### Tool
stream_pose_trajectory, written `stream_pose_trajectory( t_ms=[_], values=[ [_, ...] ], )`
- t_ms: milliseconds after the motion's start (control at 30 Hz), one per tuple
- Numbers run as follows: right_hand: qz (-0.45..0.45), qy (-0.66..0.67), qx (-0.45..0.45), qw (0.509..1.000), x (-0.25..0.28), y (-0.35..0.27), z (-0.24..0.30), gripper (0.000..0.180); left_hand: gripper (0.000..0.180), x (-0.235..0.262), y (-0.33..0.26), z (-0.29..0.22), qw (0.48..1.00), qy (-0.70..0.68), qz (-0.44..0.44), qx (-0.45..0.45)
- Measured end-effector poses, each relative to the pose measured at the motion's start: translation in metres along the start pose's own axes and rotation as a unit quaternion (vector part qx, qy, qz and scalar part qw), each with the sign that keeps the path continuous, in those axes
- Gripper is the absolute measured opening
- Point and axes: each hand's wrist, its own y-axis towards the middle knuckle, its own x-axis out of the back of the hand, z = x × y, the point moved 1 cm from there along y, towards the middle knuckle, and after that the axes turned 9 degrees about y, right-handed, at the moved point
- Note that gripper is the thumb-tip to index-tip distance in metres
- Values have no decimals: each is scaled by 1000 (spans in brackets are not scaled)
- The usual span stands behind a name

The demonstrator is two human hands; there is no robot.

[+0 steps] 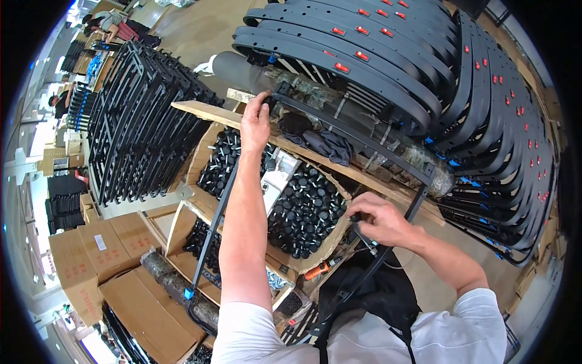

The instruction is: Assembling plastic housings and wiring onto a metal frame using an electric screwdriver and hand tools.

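A black metal tube frame (354, 134) lies across in front of me, its long bar running from upper left to lower right and its side bars reaching back toward my body. My left hand (256, 124) is closed at the frame's far left corner, thumb and fingers round its end. To the right, beside the frame's right side bar, my right hand (385, 221) pinches a small black piece (356, 217), which looks like a round-headed screw-in foot. Between my arms is a cardboard box (327, 252) full of black round-headed screw-in feet (306, 209), some with bright metal studs showing.
Stacked dark curved frames with red tabs (394, 67) rise at the far right. Black frames (142, 121) are piled at left, above cardboard boxes (100, 255). A wooden board (376, 182) runs beneath the frame. An orange-and-black tool (318, 270) lies near the box.
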Motion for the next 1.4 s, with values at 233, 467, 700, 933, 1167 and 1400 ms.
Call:
stream_pose_trajectory(
  t_ms=[233,467,700,933,1167,1400],
  values=[
    [-141,-41,-114,983,37,-69,9,31,30,-22,5,-8,998,13,2,68],
    [-251,-173,-145,941,81,-102,5,33,29,-14,9,38,987,-144,-54,45],
    [-246,-242,-118,931,99,-105,-4,33,30,-15,14,39,992,-76,-20,99],
    [-173,-337,-98,920,97,-99,-4,34,32,-19,2,25,991,-111,-18,78],
    [-149,-396,-117,899,95,-90,4,28,32,-17,7,25,993,-39,4,109],
    [-166,-468,-139,857,91,-75,3,29,33,-11,3,30,990,-97,-12,99]
  ],
)
